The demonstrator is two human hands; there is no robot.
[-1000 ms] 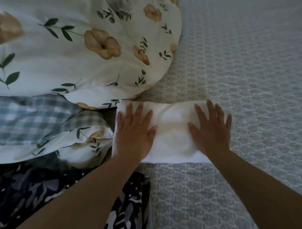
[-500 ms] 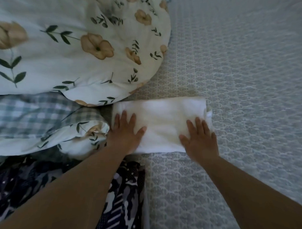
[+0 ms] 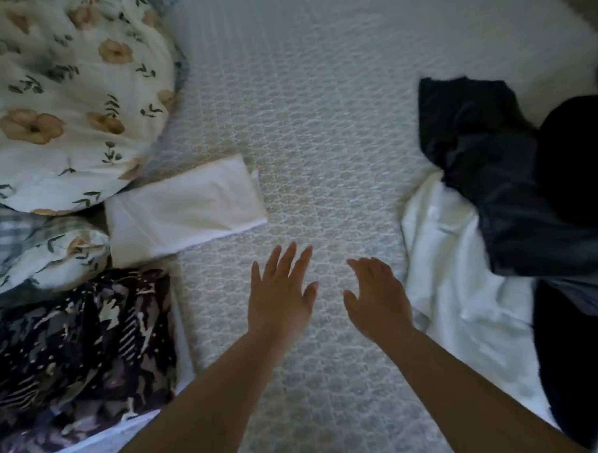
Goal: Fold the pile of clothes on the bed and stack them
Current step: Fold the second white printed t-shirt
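Clothes pile [image 3: 513, 191] (right edge cut off)

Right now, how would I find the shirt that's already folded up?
Start at the big flowery pillow at the top left of the bed. Just below its lower edge, to the right of the checked cloth, lies the folded white shirt. It is the only neat, flat rectangle; the other white cloth on the right is crumpled under dark clothes.

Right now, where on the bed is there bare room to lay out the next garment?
Bare bedspread runs between the folded white cloth and the unfolded pile, under both hands. Crowded: floral bedding and dark patterned garment left.
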